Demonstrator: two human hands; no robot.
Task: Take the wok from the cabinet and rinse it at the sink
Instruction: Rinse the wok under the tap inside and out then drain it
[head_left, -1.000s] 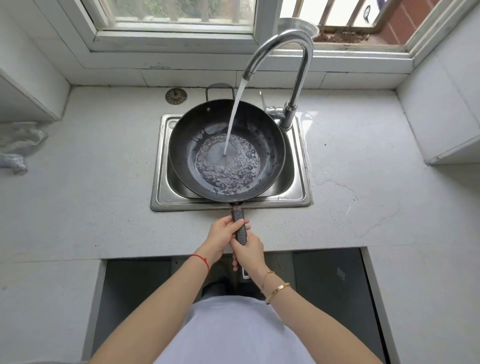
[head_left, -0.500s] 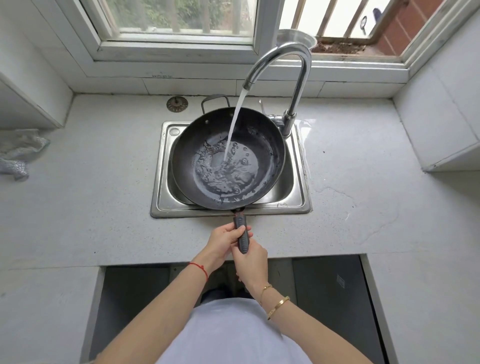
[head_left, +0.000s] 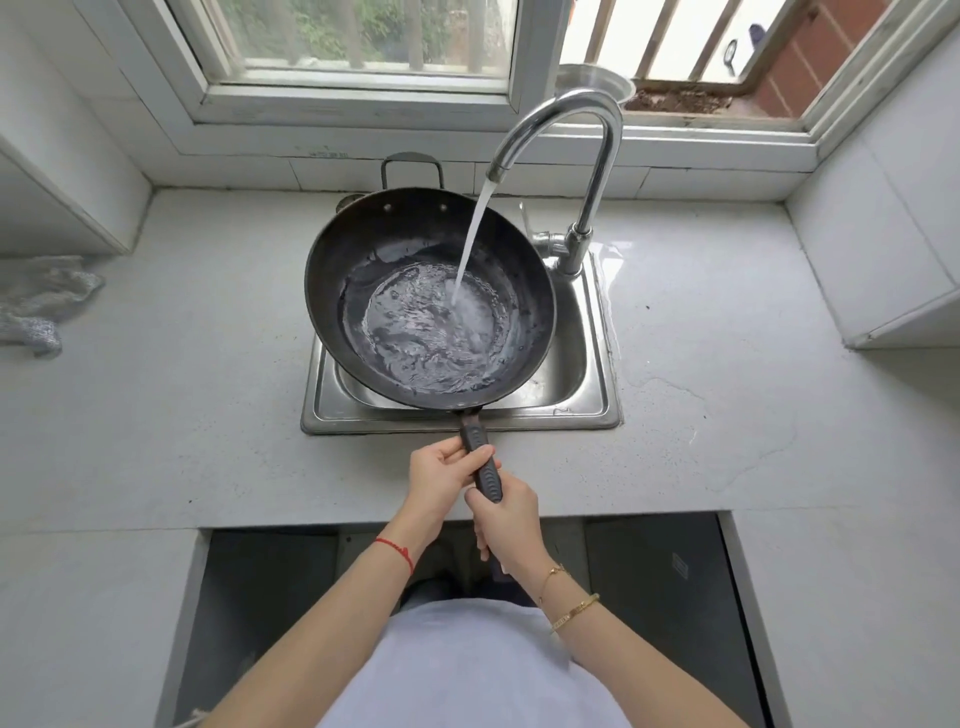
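A black wok (head_left: 363, 260) hangs over the small steel sink (head_left: 592, 410), tilted up on its left side, with water pooled and swirling in its bottom. A stream of water runs from the chrome tap (head_left: 597, 156) into the wok. The wok's long dark handle (head_left: 480, 457) points toward me. My left hand (head_left: 441, 475) grips the handle nearer the wok. Just behind it, my right hand (head_left: 506, 517) grips the handle's end. A small loop handle sits at the wok's far rim.
Pale stone counter (head_left: 727, 364) surrounds the sink. A crumpled grey cloth (head_left: 36, 306) lies at the far left. White cabinet sides stand at the left and right edges. A window with bars runs along the back. Below me is an open dark cabinet space (head_left: 670, 587).
The wok has been raised and tilted, left side up, and its far rim now reaches past the sink's back edge. The water inside has swirled across the bottom. Both hands stay on the handle.
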